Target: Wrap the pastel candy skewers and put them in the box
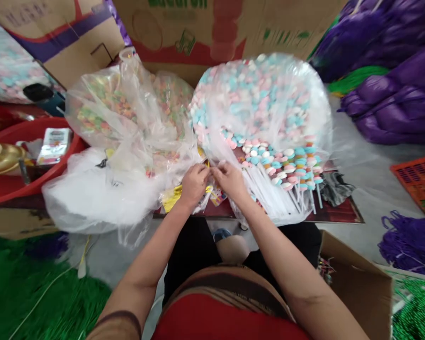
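Looking now at a candy bag (pixel 320 106) to the right on the table (pixel 350 211), with sticks (pixel 269 191) in front; spotting a packet (pixel 217 195) at front middle, more bags (pixel 138 106) left, a tub (pixel 77 141) farther left, a carton (pixel 184 47) behind.

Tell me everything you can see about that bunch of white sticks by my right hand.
The white sticks look thin, straight and smooth, perhaps plastic or paper. They lie roughly side by side in a slanting bundle, with clear plastic around their lower ends, near the table's front edge. Their upper ends reach toward pink, blue and white candies. Your right hand isn't holding them. Blur prevents an exact count.
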Demonstrator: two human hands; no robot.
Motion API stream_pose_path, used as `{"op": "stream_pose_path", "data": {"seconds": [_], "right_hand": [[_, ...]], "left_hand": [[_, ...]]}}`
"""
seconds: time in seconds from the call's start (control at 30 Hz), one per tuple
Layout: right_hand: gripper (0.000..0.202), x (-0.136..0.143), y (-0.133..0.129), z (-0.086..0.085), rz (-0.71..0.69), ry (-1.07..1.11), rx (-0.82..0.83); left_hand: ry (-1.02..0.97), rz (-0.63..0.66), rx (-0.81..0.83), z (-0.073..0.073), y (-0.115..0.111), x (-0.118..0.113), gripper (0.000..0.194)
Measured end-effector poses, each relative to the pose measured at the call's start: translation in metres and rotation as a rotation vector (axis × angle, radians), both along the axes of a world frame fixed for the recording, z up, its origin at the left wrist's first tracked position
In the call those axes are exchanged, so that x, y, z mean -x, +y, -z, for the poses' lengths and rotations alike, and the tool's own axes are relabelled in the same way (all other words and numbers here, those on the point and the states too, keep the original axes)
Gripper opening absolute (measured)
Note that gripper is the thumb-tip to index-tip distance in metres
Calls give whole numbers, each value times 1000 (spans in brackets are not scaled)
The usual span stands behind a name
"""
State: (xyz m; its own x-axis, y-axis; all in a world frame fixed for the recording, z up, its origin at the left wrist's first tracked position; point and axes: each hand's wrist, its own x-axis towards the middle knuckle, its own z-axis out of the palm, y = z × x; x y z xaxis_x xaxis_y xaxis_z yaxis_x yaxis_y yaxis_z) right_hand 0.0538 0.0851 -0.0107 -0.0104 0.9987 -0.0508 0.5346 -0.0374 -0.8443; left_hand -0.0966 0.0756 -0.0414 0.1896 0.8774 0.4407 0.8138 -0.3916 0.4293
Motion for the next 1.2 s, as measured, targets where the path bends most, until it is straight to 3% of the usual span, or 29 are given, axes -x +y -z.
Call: {"op": "stream_pose_path", "data": {"seconds": [0.07,0.3,0.4,0.53,0.63,0.73,0.8,0.9,1.0,1.1,1.2], "right_hand": [[19,4,4,0,41,85,44],[9,13,2,-3,96,214,-132],[12,9,-8,-15,91,374,-195],[25,-13,-22,-41,166,776,-216],[33,-36,-36,-54,250,919,-247],[36,-54,-51,-55,288,975,-248],[37,-60,-61,-53,280,1015,-221],[40,-65,-74,-51,271,1095,-193],[41,-69,-85,-53,254,1151,-154],[40,-78,-95,-54,221,1155,-98],[41,-93,-103,-52,140,1067,-13]], "left_hand": [[14,21,-15,4,0,1,32],[140,17,69,18,8,4,34],[131,-1,139,18,11,4,35],[10,-16,106,18,15,8,36],[-182,-34,6,5,14,11,34],[-376,-37,-72,-23,4,6,33],[-473,38,-16,-44,-5,-4,39],[-529,255,264,-63,-20,-24,53],[-509,347,461,-67,-32,-43,48],[-471,386,439,-67,-43,-51,32],[-368,428,365,-72,-51,-49,31]]}}
